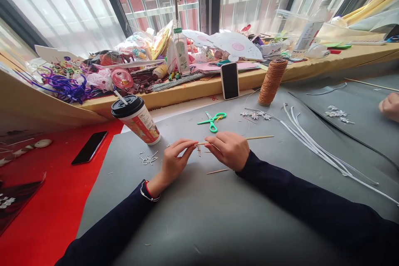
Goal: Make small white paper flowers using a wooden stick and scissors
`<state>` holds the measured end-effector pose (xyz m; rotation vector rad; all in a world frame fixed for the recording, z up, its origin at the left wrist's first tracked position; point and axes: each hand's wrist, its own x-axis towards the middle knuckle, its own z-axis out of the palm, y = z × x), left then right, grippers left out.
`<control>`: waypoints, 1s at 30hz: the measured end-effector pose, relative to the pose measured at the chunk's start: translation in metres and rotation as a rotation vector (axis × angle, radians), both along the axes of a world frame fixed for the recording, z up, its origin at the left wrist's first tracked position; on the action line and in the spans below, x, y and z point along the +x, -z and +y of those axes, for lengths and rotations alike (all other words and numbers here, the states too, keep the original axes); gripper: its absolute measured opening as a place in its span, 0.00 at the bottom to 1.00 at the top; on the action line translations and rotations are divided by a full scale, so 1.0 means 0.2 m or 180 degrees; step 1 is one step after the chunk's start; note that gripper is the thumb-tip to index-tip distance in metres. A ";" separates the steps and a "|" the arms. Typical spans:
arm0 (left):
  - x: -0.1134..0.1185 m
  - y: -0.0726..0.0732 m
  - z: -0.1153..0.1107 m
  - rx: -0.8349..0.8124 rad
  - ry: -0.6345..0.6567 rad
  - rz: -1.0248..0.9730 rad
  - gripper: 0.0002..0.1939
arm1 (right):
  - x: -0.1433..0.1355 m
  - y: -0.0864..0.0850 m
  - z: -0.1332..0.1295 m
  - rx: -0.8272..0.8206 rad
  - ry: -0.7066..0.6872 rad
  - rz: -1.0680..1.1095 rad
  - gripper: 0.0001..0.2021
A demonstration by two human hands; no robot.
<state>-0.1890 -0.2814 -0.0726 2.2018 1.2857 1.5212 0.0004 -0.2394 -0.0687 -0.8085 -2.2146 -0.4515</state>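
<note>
A thin wooden stick (260,137) runs roughly level between my hands, above the grey table cover. Its left end is pinched between the thumb and fingers of my left hand (175,161). My right hand (230,149) is closed around the stick a little farther along, and the stick's far end sticks out past its knuckles. From the left tip hangs a short, thin pinkish strand (199,151); how it is attached is too small to tell. Just beyond my hands lie green-handled scissors (213,121), blades partly apart. A second short stick (217,171) rests below my right hand.
A lidded paper cup (141,124) stands left, near white scraps (149,158) and a dark phone (89,148). A brown cord spool (272,83), propped phone (230,81), white flower pieces (257,114) and white strips (314,149) lie beyond. Another person's hand (390,107) is at right.
</note>
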 end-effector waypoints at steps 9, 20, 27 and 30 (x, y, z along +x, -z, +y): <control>0.00 0.00 0.01 0.0021 -0.0024 0.0159 0.09 | 0.01 0.00 0.02 0.0118 0.0045 -0.0167 0.13; 0.00 0.02 0.03 -0.0326 -0.0015 0.0664 0.08 | 0.01 0.01 0.02 0.0094 -0.0064 -0.0430 0.11; 0.04 0.00 0.02 -0.1601 0.0416 -0.0758 0.11 | -0.01 0.02 -0.01 -0.1310 -0.0629 0.0088 0.16; 0.05 -0.01 0.01 -0.2113 0.0590 -0.1288 0.11 | -0.02 0.00 -0.01 -0.1643 -0.0803 0.0365 0.14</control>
